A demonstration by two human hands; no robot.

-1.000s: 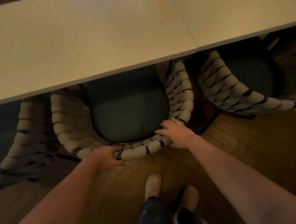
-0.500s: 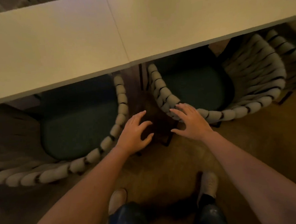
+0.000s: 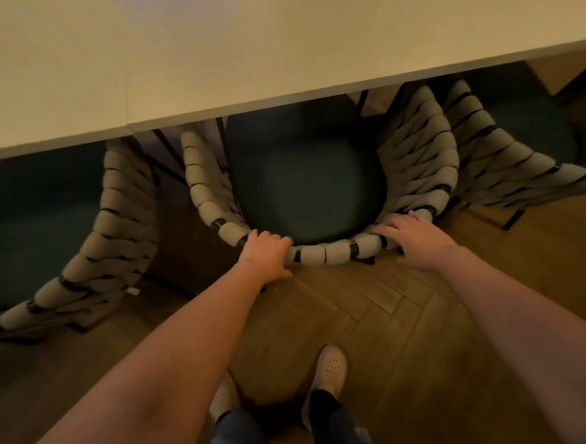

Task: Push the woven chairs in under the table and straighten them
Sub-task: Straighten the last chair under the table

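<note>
Left hand point(image 3: 264, 254) and right hand point(image 3: 418, 243) grip the chair point(image 3: 328, 253) back; its seat is only half under the desk point(image 3: 274, 51), so pushing remains.

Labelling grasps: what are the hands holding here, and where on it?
Both grip the middle beige woven-rope chair by its curved back rim: left hand left of centre, right hand toward the right corner.
</note>
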